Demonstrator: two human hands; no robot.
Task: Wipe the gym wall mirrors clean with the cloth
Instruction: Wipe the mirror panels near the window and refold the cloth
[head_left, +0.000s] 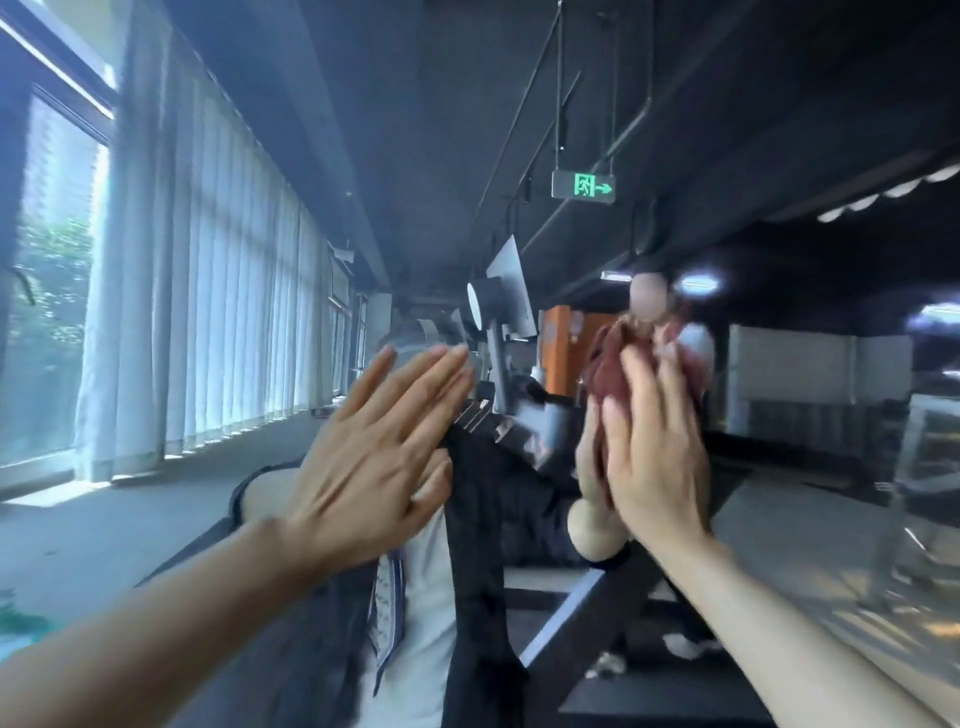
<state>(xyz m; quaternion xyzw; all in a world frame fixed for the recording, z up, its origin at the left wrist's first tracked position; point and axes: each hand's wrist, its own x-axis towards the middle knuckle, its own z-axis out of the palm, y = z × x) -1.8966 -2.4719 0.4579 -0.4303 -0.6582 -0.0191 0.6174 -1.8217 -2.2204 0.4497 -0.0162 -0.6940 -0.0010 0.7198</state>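
One mirror (519, 130) fills the view: rigid, smooth, breakable; press flat, not hard. Left hand (371, 462), empty with fingers spread, lies against it. Right hand (652, 452) pins the dark red cloth (610, 364) beneath its palm: soft, light, bunched above the fingertips.

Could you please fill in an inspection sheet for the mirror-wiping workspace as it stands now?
Surface: mirror fills the view; streaks cannot be judged.
Job's things: dark red cloth against the glass.
Clutter: nothing seen.
Grippers: left hand flat on the mirror, fingers spread, empty; right hand presses the cloth.
Cables: nothing seen.
Surroundings: reflected exit sign, vertical blinds, gym machine.
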